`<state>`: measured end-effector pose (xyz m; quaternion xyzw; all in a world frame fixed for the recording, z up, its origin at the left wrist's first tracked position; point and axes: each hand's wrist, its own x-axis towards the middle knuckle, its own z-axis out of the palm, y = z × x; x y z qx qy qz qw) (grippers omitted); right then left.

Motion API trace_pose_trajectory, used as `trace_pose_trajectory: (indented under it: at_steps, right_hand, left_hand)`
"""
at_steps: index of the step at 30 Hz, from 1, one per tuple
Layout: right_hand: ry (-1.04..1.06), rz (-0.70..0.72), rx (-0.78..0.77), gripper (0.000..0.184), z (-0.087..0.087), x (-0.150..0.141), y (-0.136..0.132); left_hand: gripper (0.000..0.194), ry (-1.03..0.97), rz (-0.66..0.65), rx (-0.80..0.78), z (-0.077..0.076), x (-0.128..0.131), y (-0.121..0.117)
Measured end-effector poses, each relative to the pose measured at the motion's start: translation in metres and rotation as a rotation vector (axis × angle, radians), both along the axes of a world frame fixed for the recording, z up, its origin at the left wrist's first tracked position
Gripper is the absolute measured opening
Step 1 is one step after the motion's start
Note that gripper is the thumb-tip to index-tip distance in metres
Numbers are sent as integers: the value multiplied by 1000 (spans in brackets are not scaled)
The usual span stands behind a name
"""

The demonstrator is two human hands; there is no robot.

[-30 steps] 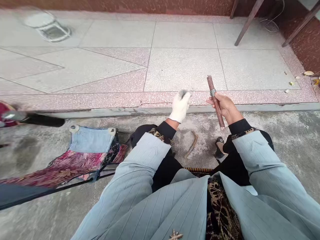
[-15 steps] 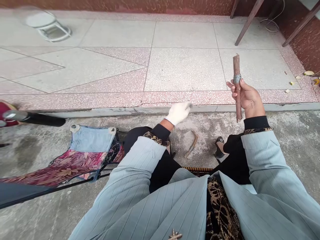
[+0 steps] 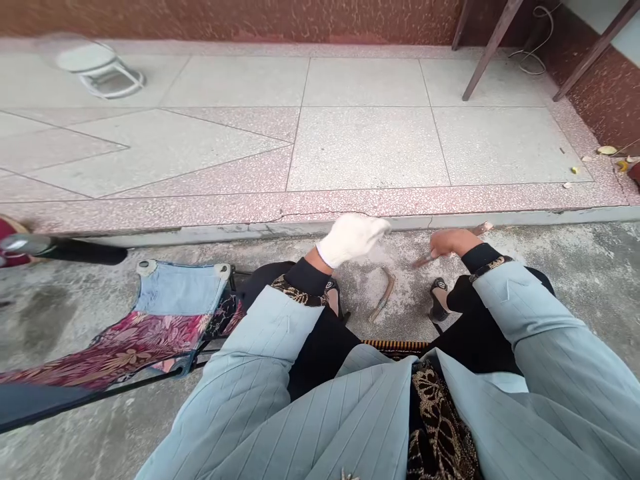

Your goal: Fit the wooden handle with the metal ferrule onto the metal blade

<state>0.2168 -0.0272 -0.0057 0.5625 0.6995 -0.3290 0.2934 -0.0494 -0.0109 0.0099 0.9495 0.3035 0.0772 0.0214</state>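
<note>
My right hand [image 3: 450,241], bare, is closed round a brown wooden stick [image 3: 481,229] and holds it low, almost flat over the concrete ground; only the stick's ends show past the fist. My left hand [image 3: 351,238] wears a white glove and hovers above the ground with fingers loosely curled, nothing visible in it. A curved rusty blade [image 3: 384,294] lies on the concrete between my knees, just below and between both hands. My grey striped sleeves fill the foreground.
A low folding stool with denim and floral fabric [image 3: 165,313] stands at the left. A black-handled object [image 3: 75,252] lies at far left. A raised tiled step [image 3: 300,167] runs ahead, with a white stool [image 3: 97,67] and wooden furniture legs [image 3: 483,53] farther back.
My right hand has swung the stick down from upright in the air to near the ground. My gloved left hand dropped lower and slightly nearer the blade.
</note>
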Motion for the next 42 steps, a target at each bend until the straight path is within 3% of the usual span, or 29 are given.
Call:
trace_pose_trajectory:
  at_steps: [2, 4, 6, 7, 9, 11, 14, 15, 18, 21, 25, 27, 29, 31, 33, 35, 37, 39, 42]
  right_hand:
    - [70, 76, -218, 20, 4, -15, -13]
    - [200, 111, -337, 22, 18, -16, -21]
    - [640, 124, -488, 35, 41, -3, -24]
    - [827, 54, -431, 39, 52, 8, -23]
    - [1083, -242, -111, 34, 70, 30, -19]
    - [1250, -626, 270, 21, 79, 46, -12]
    - [1102, -872, 556, 22, 71, 51, 1]
    - [912, -847, 602, 22, 66, 48, 5]
    - [604, -762, 596, 16, 45, 36, 16]
    - [360, -629, 550, 24, 23, 22, 17]
    - [249, -369, 227, 28, 12, -4, 2]
    - [316, 21, -190, 11, 21, -13, -7]
    - [546, 199, -332, 11, 39, -12, -14]
    - [854, 108, -197, 28, 60, -1, -17]
    - [1037, -188, 74, 31, 74, 15, -15]
    - [1004, -478, 336, 23, 77, 28, -9]
    - [823, -640, 492, 17, 72, 32, -1]
    - [622, -648, 619, 17, 60, 28, 6]
    - [310, -478, 758, 26, 42, 12, 11]
  left_hand:
    - [35, 4, 180, 18, 6, -5, 15]
    - [35, -1, 315, -20, 7, -5, 31]
    - [38, 20, 437, -96, 3, 0, 43]
    - [37, 42, 485, -142, 0, 5, 46]
    - [35, 109, 519, -245, -8, 16, 46]
    - [33, 154, 390, -329, -15, 29, 34]
    - [30, 97, 4, -402, -21, 48, 7]
    - [28, 83, -61, -413, -21, 53, -1]
    - [26, 65, -213, -445, -16, 55, -10]
    - [28, 5, -213, -417, -7, 45, 2]
    - [30, -34, -98, -379, 3, 25, 24]
    - [32, -33, 15, -354, 5, 18, 29]
    - [31, -32, 120, -339, 4, 16, 31]
    - [31, -34, 186, -351, 2, 18, 30]
    - [31, -29, 148, -396, -1, 23, 27]
    - [31, -26, 70, -425, -5, 30, 23]
    - [31, -27, 27, -440, -7, 35, 20]
    - [31, -40, 5, -468, -9, 40, 18]
    - [31, -70, -123, -532, -9, 45, 15]
